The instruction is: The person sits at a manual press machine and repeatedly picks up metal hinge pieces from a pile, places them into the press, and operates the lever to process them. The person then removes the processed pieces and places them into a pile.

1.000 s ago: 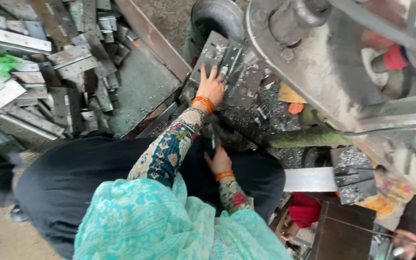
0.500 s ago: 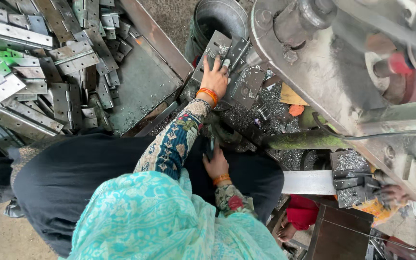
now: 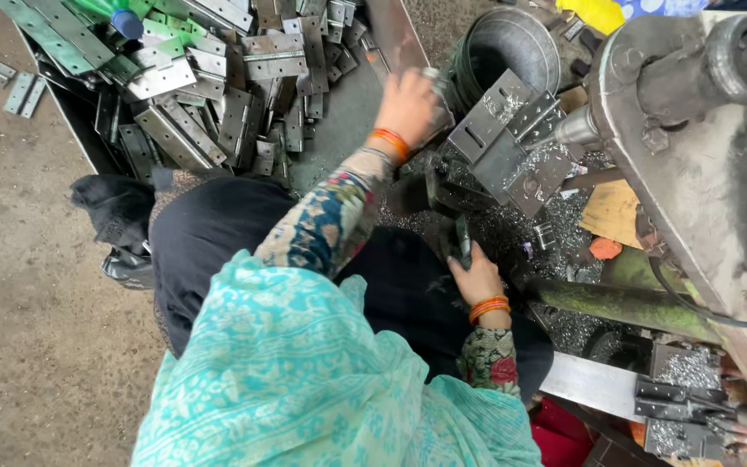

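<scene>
Steel hinge plates (image 3: 209, 95) fill the tray (image 3: 71, 130) beside my left knee. My left hand (image 3: 408, 104) reaches over the tray's right edge, fingers curled around a small metal piece by the drill jig (image 3: 503, 138). My right hand (image 3: 475, 277) grips a dark hinge piece (image 3: 462, 240) above my lap. Judging by this, I am loading the jig; seating the piece squarely comes next.

Dull grey metal hinges (image 3: 218, 95); glittering metal shavings (image 3: 555, 216); rough concrete floor (image 3: 28, 329).
</scene>
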